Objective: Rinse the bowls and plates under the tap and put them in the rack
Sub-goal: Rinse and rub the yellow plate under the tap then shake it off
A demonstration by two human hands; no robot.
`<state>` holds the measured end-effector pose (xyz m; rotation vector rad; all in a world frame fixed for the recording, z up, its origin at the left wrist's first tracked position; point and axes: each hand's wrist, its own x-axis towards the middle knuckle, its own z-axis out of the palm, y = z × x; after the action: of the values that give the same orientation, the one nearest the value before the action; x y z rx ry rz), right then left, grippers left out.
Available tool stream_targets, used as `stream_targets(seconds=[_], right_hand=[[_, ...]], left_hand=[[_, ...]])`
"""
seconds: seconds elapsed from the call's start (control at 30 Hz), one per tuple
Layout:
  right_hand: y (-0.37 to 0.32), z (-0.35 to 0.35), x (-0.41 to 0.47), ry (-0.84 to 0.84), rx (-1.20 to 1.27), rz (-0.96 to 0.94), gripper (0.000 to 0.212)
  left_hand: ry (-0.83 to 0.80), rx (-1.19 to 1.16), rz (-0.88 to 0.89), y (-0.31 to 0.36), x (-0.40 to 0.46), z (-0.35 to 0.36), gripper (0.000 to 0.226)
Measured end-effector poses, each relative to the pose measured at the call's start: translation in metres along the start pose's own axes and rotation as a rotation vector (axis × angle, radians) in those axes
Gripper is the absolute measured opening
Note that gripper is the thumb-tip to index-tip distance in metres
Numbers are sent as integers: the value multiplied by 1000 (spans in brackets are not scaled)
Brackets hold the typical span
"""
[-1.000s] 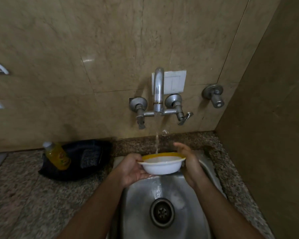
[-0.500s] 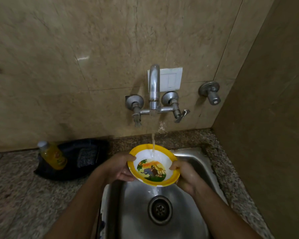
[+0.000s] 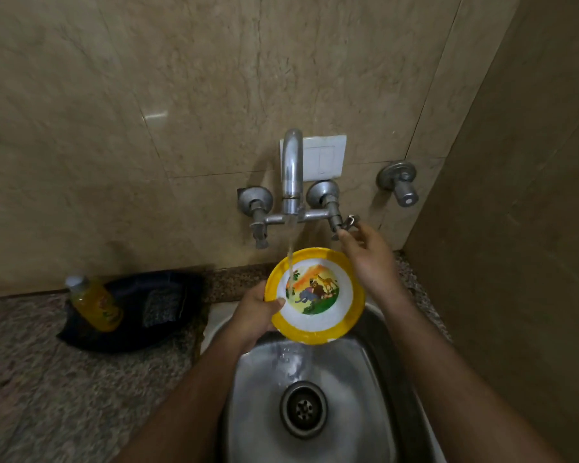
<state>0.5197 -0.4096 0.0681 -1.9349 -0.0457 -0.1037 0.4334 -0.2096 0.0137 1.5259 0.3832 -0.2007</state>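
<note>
head view: beige tiled wall above a steel sink [image 3: 375,379]. the left hand [image 3: 253,317] grips the tilted bowl [image 3: 315,295] by its left rim under the tap [image 3: 292,175] stream. the right hand [image 3: 368,253], just beside the bowl's far right rim, pinches the tap lever [image 3: 347,222].

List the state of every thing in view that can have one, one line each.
tap: running, stream lands in the bowl
bowl: tilted toward the camera, water spilling off its lower rim
left hand: grips the bowl's rim
right hand: at the right tap handle
sink: wet, drain open
yellow bottle: capped
</note>
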Motion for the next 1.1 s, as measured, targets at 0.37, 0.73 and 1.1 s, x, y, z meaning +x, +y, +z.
stream_targets(seconds=[0.37,0.73,1.1], right_hand=[[-27,0,-12,182,-566,-302,14],[-21,-2,-122,-308,-351,-172,36],[-56,7,-168,26,-556,-529,40]], left_hand=[[118,328,404,-7,-49,-18,43],[230,519,609,17,-99,-51,44],[239,770,621,31,-139,-94,39]])
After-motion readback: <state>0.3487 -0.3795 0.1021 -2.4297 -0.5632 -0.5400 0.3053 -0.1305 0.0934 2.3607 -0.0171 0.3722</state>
